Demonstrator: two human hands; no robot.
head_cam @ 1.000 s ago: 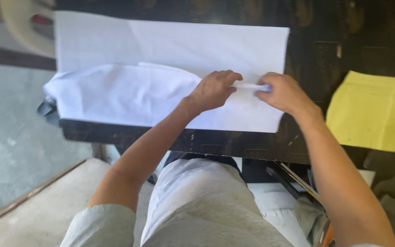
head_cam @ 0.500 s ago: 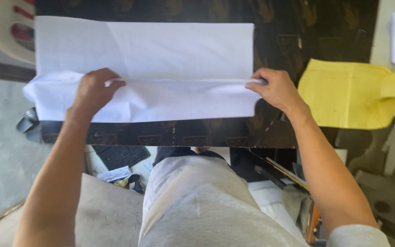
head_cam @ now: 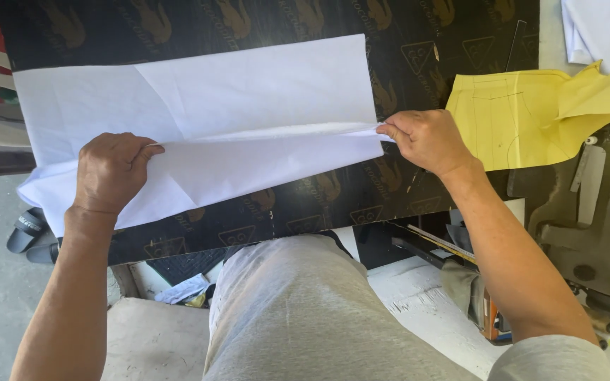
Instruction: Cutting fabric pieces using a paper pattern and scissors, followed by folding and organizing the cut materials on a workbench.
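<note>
View: looking straight down from the person's head onto a work table, with the person's lap in grey trousers [head_cam: 319, 310] at the bottom of the frame.

White fabric: a large rectangular piece of white fabric [head_cam: 248, 99] lies spread across the middle and left of the table, folded lengthwise so that a fold line runs from left to right between the two hands. Its left end hangs a little past the table's near edge.

Left hand: the left hand [head_cam: 111, 171] is closed on the fabric at the left end of the fold, fingers curled over the cloth and knuckles up.

Right hand: the right hand [head_cam: 425, 140] pinches the right end of the fold between thumb and fingertips, holding that corner just above the table surface.

Table: a dark table top [head_cam: 418, 42] printed with a faint repeated golden pattern; the fabric covers most of its left and centre.

Yellow pattern piece: a yellow cut piece [head_cam: 531, 116] marked with thin drawn lines lies flat on the right of the table, just beside the right hand but not touching it. One upper corner is folded over.

Other cloth: more white cloth [head_cam: 601, 28] shows at the top right corner.

Floor, left: a dark sandal [head_cam: 26, 229] sits on the grey floor below the table's left end.

Under the table: a ruler-like strip [head_cam: 439, 245] slants near the right forearm.
</note>
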